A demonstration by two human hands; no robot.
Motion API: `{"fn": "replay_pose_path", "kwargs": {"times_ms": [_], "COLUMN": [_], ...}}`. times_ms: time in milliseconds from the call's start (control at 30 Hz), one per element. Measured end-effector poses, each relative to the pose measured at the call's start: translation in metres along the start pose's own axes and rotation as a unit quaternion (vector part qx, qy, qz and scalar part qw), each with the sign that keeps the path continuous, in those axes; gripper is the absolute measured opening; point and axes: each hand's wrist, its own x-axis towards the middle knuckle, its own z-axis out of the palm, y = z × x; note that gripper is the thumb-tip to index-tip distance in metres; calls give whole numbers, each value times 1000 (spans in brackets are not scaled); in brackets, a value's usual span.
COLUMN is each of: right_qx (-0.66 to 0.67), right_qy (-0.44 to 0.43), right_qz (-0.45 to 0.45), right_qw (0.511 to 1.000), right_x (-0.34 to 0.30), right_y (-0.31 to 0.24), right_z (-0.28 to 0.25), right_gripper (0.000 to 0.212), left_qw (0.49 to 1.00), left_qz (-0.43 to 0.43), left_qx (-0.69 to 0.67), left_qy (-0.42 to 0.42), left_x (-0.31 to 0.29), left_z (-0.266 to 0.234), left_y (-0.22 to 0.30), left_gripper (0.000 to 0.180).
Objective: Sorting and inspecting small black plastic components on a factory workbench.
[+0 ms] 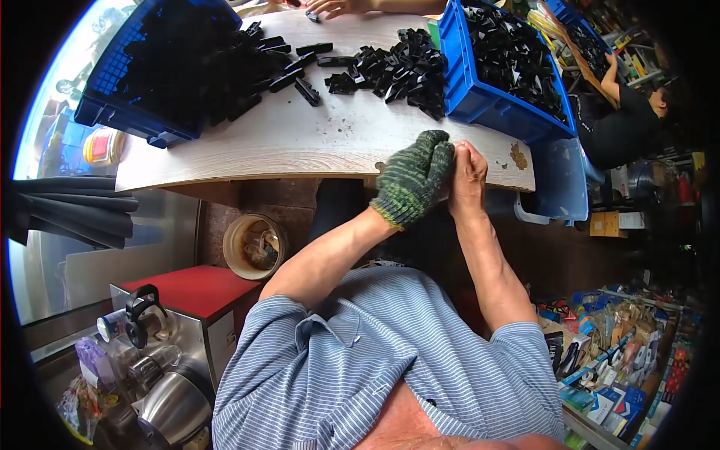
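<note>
My left hand [412, 176] wears a dark green knitted glove, and its fingers are closed. Right beside it, my bare right hand [469, 174] is curled into a fist-like grip against the gloved fingers. Both hands meet just over the near edge of the pale wooden table [322, 142]. Whatever they hold between them, if anything, is hidden by the fingers. Beyond them a pile of small black plastic parts [397, 67] lies on the tabletop. To its right stands a blue crate [480, 105] filled with similar black pieces.
A second blue crate [97, 105] at the left spills long black parts [292, 73] onto the table. Across from me is another person's hand [337, 7]. A bucket [232, 251] stands on the floor by a red-topped cabinet [191, 289]. Another person [622, 120] works at the far right.
</note>
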Motion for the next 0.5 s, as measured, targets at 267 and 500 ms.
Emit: {"fn": "replay_pose_path", "kwargs": {"times_ms": [267, 500], "right_qx": [99, 137], "right_qy": [173, 399], "right_qz": [111, 54], "right_qw": [973, 905], "right_x": [38, 86], "right_y": [-31, -50], "right_z": [-52, -159], "right_gripper": [44, 47], "left_qw": [939, 947], "left_qz": [-168, -42], "left_qx": [287, 318], "left_qy": [-86, -33], "left_x": [34, 28], "left_z": [-68, -64], "left_y": [-118, -119], "left_gripper": [16, 16]}}
